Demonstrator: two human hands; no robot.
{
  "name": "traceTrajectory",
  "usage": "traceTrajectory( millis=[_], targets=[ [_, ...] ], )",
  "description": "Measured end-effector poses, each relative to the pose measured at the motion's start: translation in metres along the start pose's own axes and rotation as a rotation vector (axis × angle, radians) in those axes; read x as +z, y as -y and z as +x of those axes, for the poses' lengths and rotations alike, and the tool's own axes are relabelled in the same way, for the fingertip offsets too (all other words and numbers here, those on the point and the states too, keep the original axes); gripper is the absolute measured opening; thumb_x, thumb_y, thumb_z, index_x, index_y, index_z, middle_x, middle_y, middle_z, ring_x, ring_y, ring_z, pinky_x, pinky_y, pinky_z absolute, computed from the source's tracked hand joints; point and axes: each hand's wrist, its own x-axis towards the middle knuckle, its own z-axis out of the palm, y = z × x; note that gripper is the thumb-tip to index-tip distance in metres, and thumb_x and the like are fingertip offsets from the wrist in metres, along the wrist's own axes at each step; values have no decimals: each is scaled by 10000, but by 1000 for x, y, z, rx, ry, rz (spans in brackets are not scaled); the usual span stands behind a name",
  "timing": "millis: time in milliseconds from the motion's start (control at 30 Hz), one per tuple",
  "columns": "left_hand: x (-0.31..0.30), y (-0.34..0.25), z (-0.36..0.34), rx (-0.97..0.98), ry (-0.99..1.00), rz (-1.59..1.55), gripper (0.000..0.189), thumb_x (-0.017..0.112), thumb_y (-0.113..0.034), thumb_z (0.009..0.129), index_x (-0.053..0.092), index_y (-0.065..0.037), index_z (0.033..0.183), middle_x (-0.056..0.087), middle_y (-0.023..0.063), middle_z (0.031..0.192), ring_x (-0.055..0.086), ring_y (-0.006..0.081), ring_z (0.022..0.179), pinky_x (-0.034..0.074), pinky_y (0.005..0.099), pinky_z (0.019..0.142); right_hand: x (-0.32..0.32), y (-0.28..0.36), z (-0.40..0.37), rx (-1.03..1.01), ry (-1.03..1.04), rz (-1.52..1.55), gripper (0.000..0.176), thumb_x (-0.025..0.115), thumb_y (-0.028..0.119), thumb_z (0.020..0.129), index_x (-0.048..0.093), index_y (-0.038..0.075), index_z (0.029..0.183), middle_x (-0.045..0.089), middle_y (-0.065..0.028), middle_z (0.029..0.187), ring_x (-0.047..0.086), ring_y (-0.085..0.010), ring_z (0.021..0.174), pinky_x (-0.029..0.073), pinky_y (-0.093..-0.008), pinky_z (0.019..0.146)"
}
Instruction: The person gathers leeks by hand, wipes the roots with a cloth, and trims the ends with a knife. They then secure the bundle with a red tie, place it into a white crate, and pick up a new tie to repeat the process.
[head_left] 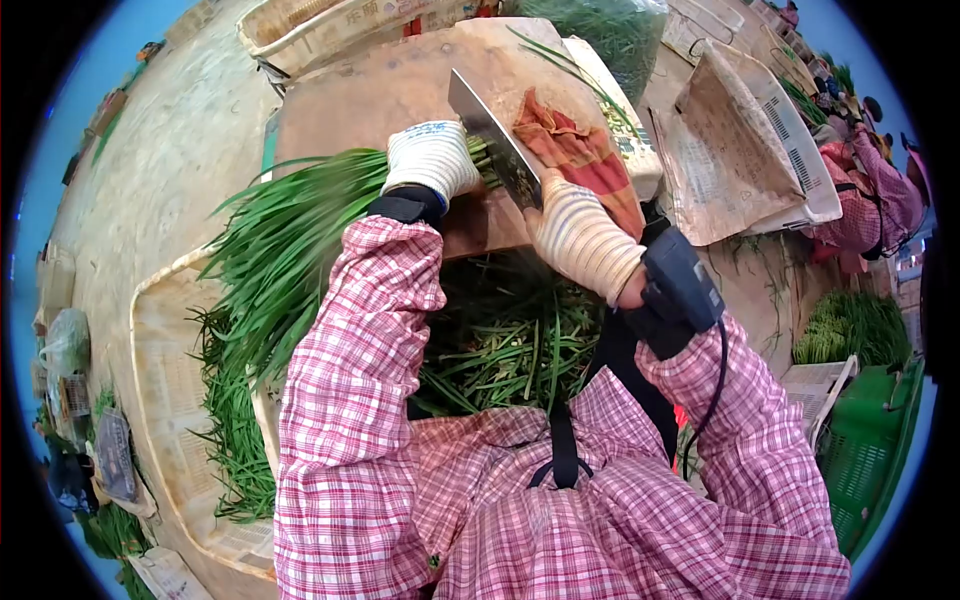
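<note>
My left hand [432, 160], in a white knit glove, is closed around a thick bunch of garlic chives [295, 220]. Their long green leaves hang off to the left, while the stem ends poke out on the right side of the fist. My right hand [582, 238], also gloved, grips a cleaver [492, 138] whose broad blade stands on edge just right of the stem ends. Both hands are over the near part of a worn brown board [385, 85]. Beside the blade lies a crumpled orange-red cloth [575, 150]. Cut green scraps [515, 350] fill the space below, before my lap.
A pale crate [165, 400] with more greens stands at my left. Behind the board are another crate [330, 35] and a plastic bag of greens [600, 35]. To the right sit a lined white crate [745, 150], a green crate [870, 450] and a person in pink [865, 200].
</note>
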Motion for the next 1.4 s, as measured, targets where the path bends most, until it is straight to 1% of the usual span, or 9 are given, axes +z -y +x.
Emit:
traceTrajectory(
  millis=[200, 233, 367, 600, 667, 733, 1000, 1067, 1400],
  targets=[
    [8, 2, 8, -45, -45, -18, 655, 869, -447, 609, 733, -49, 1112, 730, 194, 1110, 701, 344, 1058, 549, 435, 920, 56, -33, 59, -572, -61, -388, 157, 634, 103, 761, 669, -42, 807, 632, -229, 817, 650, -363, 683, 520, -426, 615],
    [-1, -2, -3, -20, -13, -7, 544, 811, -365, 684, 740, -67, 1133, 735, 175, 1118, 707, 319, 1072, 555, 433, 919, 22, -13, 56, -449, 297, -406, 174, 621, 78, 803, 669, -56, 903, 638, -241, 806, 651, -411, 710, 516, -456, 637],
    [1, -1, 1, -13, -45, -15, 580, 821, -378, 675, 730, -59, 1151, 725, 182, 1149, 702, 317, 1088, 554, 429, 932, 3, -9, 25, 136, 228, 5, 403, 646, 187, 847, 584, -87, 1136, 676, -338, 976, 671, -458, 972, 528, -514, 797],
    [2, 1, 4, -11, -14, -12, 653, 847, -430, 616, 718, -85, 1155, 731, 182, 1108, 698, 330, 1061, 537, 421, 934, 27, -47, 68, -797, 125, -528, 145, 625, 95, 754, 746, 14, 750, 656, -185, 642, 695, -346, 641, 551, -454, 581],
    [-2, 1, -1, -2, 53, -26, 675, 845, -434, 623, 704, -48, 1158, 726, 187, 1121, 695, 327, 1063, 531, 422, 940, -14, -11, 55, 113, 573, 233, 153, 616, 71, 753, 742, -16, 754, 680, -183, 669, 711, -346, 659, 565, -454, 574],
    [-7, -4, 2, -30, 78, 22, 677, 845, -442, 626, 700, -42, 1152, 725, 188, 1126, 693, 326, 1072, 529, 422, 942, 15, -36, 67, -891, 193, -540, 192, 590, 89, 797, 744, -24, 777, 697, -212, 714, 724, -348, 696, 571, -452, 614],
    [8, 8, 10, 31, 19, -39, 784, 913, -488, 502, 715, -24, 1104, 731, 203, 1082, 705, 323, 1030, 543, 389, 906, -5, -38, 61, 117, 273, 315, 263, 511, 132, 876, 617, -93, 964, 645, -206, 684, 667, -290, 526, 508, -404, 449],
    [1, 5, 7, 29, 9, -29, 906, 923, -512, 500, 654, -8, 1203, 698, 232, 1158, 684, 335, 1076, 540, 375, 916, -5, -59, 42, -10, 31, 304, 299, 549, 176, 875, 588, -88, 1010, 641, -176, 669, 653, -264, 495, 494, -401, 418],
    [20, -1, -6, 36, -165, 156, 974, 944, -451, 522, 558, -40, 1316, 668, 193, 1177, 656, 346, 1107, 526, 434, 946, -50, -37, -15, 290, 489, 749, 299, 576, 289, 974, 520, 1, 1032, 595, -77, 699, 610, -200, 491, 518, -340, 428]
  ],
)
